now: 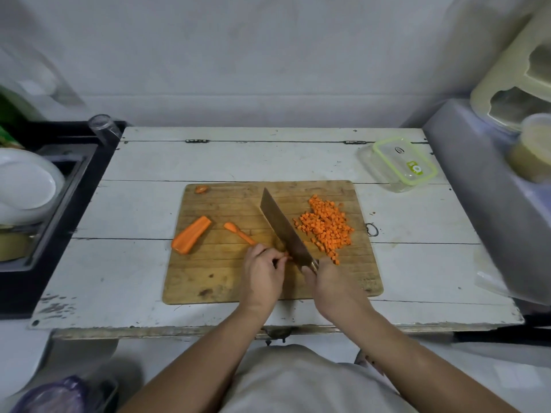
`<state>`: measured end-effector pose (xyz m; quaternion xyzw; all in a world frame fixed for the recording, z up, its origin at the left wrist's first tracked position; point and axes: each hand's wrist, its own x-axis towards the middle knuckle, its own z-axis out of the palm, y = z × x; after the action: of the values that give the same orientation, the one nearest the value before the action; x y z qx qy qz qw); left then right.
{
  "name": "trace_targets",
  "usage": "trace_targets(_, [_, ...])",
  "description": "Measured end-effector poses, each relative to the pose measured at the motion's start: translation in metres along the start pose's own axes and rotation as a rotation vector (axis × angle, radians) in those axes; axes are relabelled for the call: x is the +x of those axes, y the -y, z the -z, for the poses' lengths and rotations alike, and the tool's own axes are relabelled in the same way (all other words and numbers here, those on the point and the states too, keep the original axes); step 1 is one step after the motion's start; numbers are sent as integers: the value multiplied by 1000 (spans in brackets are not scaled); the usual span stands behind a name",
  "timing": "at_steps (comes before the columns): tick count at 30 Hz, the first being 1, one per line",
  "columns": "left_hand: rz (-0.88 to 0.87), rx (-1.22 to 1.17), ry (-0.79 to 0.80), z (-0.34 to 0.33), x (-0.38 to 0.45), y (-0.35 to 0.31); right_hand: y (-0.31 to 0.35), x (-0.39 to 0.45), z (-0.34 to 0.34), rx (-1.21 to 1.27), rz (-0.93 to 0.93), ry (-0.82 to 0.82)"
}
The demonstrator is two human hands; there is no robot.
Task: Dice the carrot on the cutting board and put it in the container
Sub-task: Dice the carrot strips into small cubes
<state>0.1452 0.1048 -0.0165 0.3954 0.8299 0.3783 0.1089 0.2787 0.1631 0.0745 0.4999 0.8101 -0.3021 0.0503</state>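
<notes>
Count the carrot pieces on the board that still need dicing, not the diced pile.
3: a carrot half at the left, a thin strip running under the left hand, and an end scrap at the far left corner. The hand may hide more.

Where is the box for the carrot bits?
In the head view, the clear container with a green-rimmed lid sits on the white table, at the far right, just beyond the cutting board's far right corner.

container lid (403, 158): small dark oval logo and green sticker, neither legible.
</notes>
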Motion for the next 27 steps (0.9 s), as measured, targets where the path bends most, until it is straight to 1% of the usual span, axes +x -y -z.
trace_targets(5, [4, -4, -12, 2, 0, 3, -20, -20, 2, 96, -17, -57])
trace_targets(7, [5, 6, -4, 2, 0, 2, -23, -29, 5, 98, -2, -69])
trace_targets(9, [10, 12, 6, 3, 0, 2, -22, -32, 6, 83, 15, -64])
trace_targets(14, [13, 7, -1, 0, 2, 3, -15, -40, 0, -10, -24, 36])
trace_targets(18, [-16, 20, -39, -2, 2, 5, 3, -14, -7, -72, 3, -1])
trace_targets(22, [-13, 98, -82, 3, -2, 5, -2, 7, -3, 23, 21, -23])
trace_targets(25, [4, 101, -77, 5, 0, 3, -19, -11, 0, 86, 35, -63])
trace_targets(27, [23, 107, -68, 3, 1, 3, -26, -23, 1, 69, 46, -65])
